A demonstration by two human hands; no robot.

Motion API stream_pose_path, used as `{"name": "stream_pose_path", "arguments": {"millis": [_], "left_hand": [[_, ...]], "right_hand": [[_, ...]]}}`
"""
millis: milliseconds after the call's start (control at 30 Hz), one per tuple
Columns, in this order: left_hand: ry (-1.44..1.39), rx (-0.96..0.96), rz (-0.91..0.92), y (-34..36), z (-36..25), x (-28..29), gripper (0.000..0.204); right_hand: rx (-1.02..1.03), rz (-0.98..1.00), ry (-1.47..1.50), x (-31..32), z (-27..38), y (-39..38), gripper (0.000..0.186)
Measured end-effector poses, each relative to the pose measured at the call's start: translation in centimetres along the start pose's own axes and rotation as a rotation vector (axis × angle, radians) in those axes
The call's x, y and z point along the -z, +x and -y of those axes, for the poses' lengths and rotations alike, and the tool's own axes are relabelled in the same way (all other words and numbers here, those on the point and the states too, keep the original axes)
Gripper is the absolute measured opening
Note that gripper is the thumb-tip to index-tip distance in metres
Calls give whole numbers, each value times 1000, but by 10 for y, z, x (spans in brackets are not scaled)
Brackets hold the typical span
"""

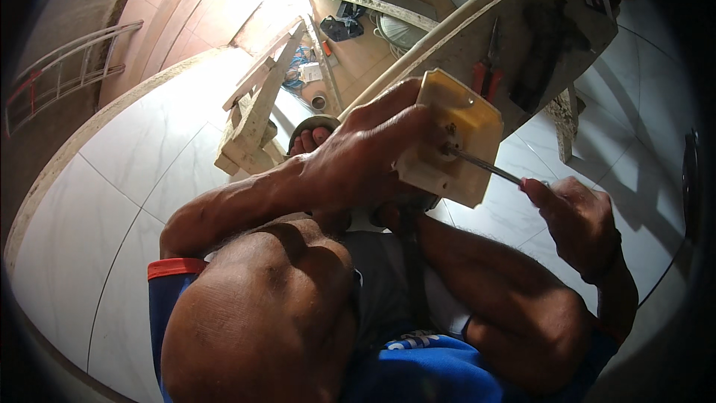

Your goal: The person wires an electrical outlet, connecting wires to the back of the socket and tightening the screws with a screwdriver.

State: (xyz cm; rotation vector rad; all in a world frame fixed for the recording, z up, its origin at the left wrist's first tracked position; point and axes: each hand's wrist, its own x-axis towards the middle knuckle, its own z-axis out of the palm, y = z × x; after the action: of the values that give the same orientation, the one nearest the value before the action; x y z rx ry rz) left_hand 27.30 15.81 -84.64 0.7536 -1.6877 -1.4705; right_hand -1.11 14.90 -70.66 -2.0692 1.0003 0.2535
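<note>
My left hand grips a shallow, cream-yellow plastic box with a square, cut-cornered flange, holding it tilted above my knees. Its fingers wrap over the left edge, and the thumb lies on the inner face. In my closed right hand is a screwdriver; the fist hides its handle. The slim metal shaft slants up to the left, and its tip meets the middle of the box beside my left thumb. Whether a screw sits under the tip is too small to tell.
Beyond the box, a dark work surface carries red-handled pliers and a black tool. A rough wooden stand is ahead on the left, near a small cup and blue wires. A metal rack leans far left.
</note>
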Motion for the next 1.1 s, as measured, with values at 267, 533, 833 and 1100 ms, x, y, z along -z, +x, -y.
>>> {"name": "stream_pose_path", "arguments": {"millis": [267,533,833,1100], "left_hand": [[354,-222,12,-3,10,-2,26],[112,-129,-89,18,-5,7,36],[-34,-46,-138,19,-4,5,43],[-96,181,-135,13,-5,-3,40]], "right_hand": [[-627,262,1202,-4,-7,1,34],[-789,164,1228,-4,-9,8,32],[-285,35,599,11,-4,2,56],[-255,-11,195,37,13,3,57]]}}
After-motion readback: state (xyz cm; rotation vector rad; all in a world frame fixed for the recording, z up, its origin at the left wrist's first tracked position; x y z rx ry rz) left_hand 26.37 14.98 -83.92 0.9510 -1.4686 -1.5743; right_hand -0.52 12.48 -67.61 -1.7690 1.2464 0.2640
